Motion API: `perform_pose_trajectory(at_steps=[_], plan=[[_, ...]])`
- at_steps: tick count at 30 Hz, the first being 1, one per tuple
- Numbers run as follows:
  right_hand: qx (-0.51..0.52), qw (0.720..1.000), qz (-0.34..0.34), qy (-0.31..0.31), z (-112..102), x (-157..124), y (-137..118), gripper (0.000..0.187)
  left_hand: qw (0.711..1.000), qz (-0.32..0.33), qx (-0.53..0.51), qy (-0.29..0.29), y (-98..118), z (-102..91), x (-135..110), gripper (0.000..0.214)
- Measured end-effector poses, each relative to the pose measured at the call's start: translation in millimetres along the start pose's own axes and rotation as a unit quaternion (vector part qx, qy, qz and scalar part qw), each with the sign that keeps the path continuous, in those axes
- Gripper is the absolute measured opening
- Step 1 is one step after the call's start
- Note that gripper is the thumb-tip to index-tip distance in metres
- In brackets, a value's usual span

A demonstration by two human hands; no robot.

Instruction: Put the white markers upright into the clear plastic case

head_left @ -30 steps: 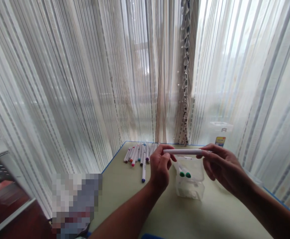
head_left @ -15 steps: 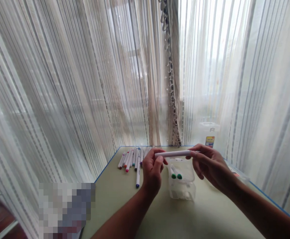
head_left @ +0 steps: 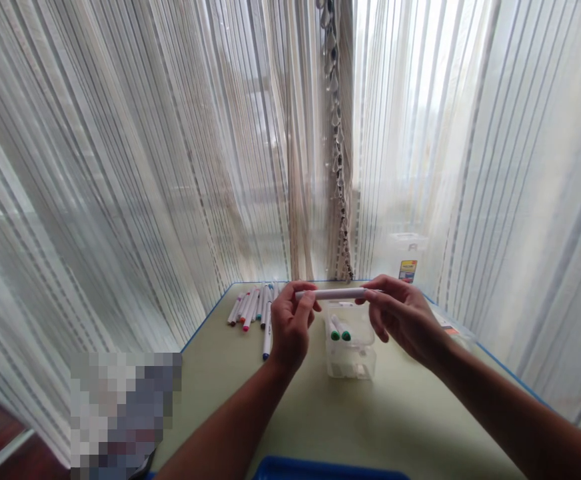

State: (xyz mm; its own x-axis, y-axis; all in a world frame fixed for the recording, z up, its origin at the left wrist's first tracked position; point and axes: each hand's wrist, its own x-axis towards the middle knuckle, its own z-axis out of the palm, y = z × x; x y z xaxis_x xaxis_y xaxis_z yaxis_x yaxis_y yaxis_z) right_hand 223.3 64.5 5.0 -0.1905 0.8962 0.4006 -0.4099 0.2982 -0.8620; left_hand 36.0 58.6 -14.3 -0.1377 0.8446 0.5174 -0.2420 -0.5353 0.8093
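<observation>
Left hand (head_left: 290, 327) and right hand (head_left: 403, 317) level, near each other, fingertips pinched shut. Left forearm enters from 6 o'clock, right forearm from 4 o'clock. Both are bare, reaching toward 12.

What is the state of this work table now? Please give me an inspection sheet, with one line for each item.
Surface: pale green table with a blue edge; no spill seen.
Job's things: white marker held level in the air, near the clear container; two green-capped markers are inside it.
Clutter: loose markers lie in a row at the far left; a blue edge shows at the near side.
Grips: left hand pinches the white marker's left end, right hand its right end.
Cables: nothing seen.
Surroundings: sheer striped curtains all around, a bead string, a labelled plastic box behind.
</observation>
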Motion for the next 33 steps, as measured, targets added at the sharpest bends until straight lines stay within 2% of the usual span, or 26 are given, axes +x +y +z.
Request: perform_pose_trajectory(at_steps=[6,10,15,33], plan=[[0.011,0.999,0.013,0.029,-4.0,1.7,-0.1,0.021,1.0,0.001,-0.024,0.005,1.4,3.7,-1.7,0.024],[0.02,1.0,0.008,0.022,-6.0,2.1,0.5,0.02,0.999,0.01,-0.016,0.027,0.9,4.4,-1.8,0.023],[0.029,0.999,0.006,0.037,-7.5,4.6,0.2,0.019,1.0,0.009,-0.027,0.014,-1.2,2.8,0.4,0.027],[-0.014,0.996,0.015,0.084,-7.0,2.6,-0.9,0.025,1.0,0.004,-0.014,0.025,-3.8,2.0,-0.3,0.025]])
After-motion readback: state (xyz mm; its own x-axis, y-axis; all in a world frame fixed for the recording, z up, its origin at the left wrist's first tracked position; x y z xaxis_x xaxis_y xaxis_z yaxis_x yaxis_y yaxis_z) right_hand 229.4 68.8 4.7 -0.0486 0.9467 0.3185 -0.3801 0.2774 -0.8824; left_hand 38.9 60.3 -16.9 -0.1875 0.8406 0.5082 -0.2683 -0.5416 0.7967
